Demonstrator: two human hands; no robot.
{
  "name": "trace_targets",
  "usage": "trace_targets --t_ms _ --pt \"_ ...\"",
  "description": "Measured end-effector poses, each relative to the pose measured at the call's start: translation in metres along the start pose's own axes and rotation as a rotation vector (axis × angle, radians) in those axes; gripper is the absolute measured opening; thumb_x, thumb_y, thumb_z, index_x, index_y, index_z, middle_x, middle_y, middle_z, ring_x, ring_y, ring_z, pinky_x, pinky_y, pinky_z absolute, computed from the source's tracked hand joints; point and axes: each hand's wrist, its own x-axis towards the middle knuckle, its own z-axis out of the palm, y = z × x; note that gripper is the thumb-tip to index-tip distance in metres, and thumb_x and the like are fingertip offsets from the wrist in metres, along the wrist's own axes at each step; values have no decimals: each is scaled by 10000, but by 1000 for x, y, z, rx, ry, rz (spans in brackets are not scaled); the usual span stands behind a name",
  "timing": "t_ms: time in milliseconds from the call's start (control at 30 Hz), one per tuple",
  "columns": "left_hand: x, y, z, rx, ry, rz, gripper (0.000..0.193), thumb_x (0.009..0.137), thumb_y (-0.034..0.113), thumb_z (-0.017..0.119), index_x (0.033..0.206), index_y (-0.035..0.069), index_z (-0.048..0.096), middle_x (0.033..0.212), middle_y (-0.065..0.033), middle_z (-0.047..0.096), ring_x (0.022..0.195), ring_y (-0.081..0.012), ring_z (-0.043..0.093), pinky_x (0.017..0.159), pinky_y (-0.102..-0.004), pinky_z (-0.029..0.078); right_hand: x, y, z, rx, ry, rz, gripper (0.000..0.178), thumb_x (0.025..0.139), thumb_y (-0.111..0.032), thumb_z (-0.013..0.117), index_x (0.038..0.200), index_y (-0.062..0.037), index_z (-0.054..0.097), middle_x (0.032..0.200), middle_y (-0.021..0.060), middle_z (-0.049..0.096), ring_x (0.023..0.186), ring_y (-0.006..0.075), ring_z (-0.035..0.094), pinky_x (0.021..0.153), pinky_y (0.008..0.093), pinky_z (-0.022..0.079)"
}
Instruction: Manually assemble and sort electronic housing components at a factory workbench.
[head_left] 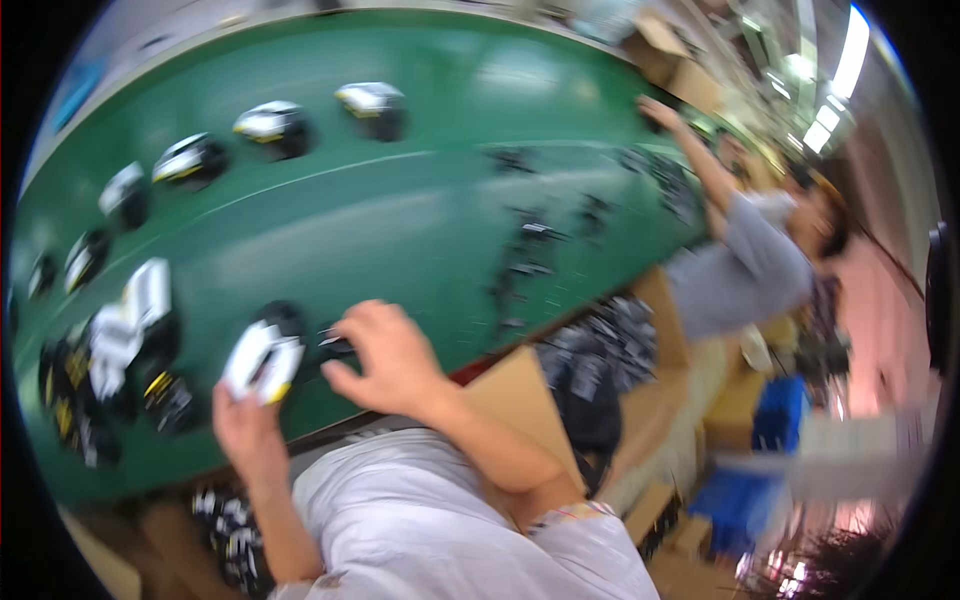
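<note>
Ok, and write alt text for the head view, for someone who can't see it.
A person's left hand holds a blurred black item with a white card over a green table, the right hand near a small dark piece. Similar black items line the far side, and a co-worker in grey stretches an arm over the table at right.

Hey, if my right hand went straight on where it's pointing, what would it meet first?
Most likely the small dark item by the fingertips of your right hand, before the white-and-black item in your left hand. Blur hides whether you're already touching it.
</note>
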Motion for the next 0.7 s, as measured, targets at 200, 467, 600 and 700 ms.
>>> trace_targets --t_ms 200,467,600,700 --pt "0 1 21 -116 -84 -15 353 896 20 510 1225 -58 407 1157 -177 555 1067 -231 572 900 -351 486 4 1 12 163 20 84 218 719 -133 740 846 -9 612 833 98 597 709 225 574 629 309 471" --pt "-2 9 25 -36 -257 -101 426 923 15 478 1322 -73 357 1196 -173 558 1108 -200 542 939 -313 447 6 2 -27 844 138 296 128 714 -29 733 795 6 639 774 62 613 710 114 530 634 226 408" --pt "-2 7 15 20 -337 -111 456 911 -13 476 1334 -92 326 1218 -192 541 1122 -206 531 959 -325 425 14 -21 -2 516 -12 174 124 708 -65 749 748 -9 645 671 27 581 654 120 495 572 239 369" --pt "-1 8 13 16 -371 -118 464 906 -23 473 1339 -92 320 1229 -196 534 1135 -212 524 970 -330 416 13 -24 4 502 -40 198 139 708 -85 755 744 -9 644 658 26 574 635 117 476 551 242 356"
